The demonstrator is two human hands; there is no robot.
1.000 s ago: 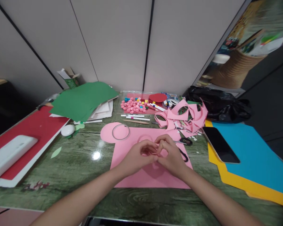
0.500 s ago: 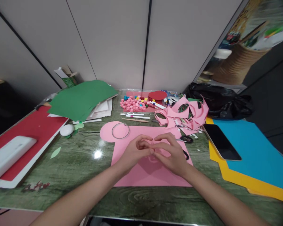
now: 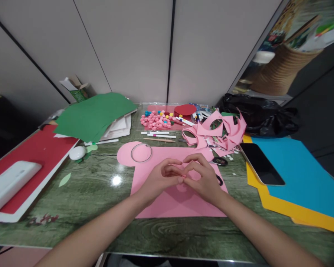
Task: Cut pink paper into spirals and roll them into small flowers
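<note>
My left hand (image 3: 158, 180) and my right hand (image 3: 202, 180) meet fingertip to fingertip over a pink paper sheet (image 3: 172, 202) on the green marbled table (image 3: 94, 193). Both pinch a tiny pink paper piece (image 3: 183, 176) between thumbs and forefingers. Black-handled scissors (image 3: 219, 163) lie just right of my right hand, partly hidden by it. A clear ring (image 3: 141, 152) rests on the sheet's rounded left lobe.
Pink paper offcuts (image 3: 219, 131) pile up behind right, beside a tray of small pink rolled pieces (image 3: 157, 121) and markers (image 3: 158, 135). A phone (image 3: 260, 163) lies on blue and yellow sheets (image 3: 303, 178). Green paper (image 3: 94, 113), red sheet (image 3: 36, 148) and a white device (image 3: 8, 183) sit left.
My fingertips have shifted slightly while staying pinched together on the small pink piece; the view has drifted a little.
</note>
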